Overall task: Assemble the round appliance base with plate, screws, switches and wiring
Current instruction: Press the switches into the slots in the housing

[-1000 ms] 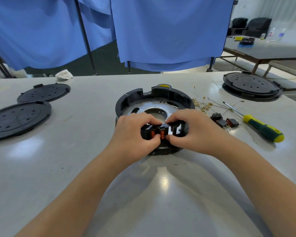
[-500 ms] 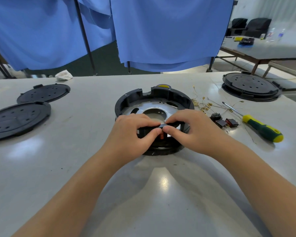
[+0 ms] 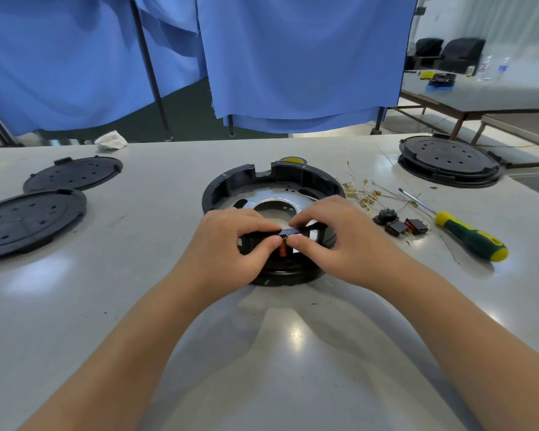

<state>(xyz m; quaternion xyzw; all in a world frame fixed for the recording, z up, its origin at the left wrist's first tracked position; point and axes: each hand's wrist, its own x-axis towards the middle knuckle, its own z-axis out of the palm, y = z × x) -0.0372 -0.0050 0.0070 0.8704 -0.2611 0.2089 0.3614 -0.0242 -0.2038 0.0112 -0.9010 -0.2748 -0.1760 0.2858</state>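
Pinching a red-and-black switch [image 3: 283, 247] at round black base [image 3: 231, 188], both hands.

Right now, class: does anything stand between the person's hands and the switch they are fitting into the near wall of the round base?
Nothing visible does. The left hand and right hand already pinch the switch at the near wall of the round base. The screwdriver and spare switches lie apart, to the right.

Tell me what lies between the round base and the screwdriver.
In the head view, loose wires and three spare switches lie on the table between the round base and the screwdriver.
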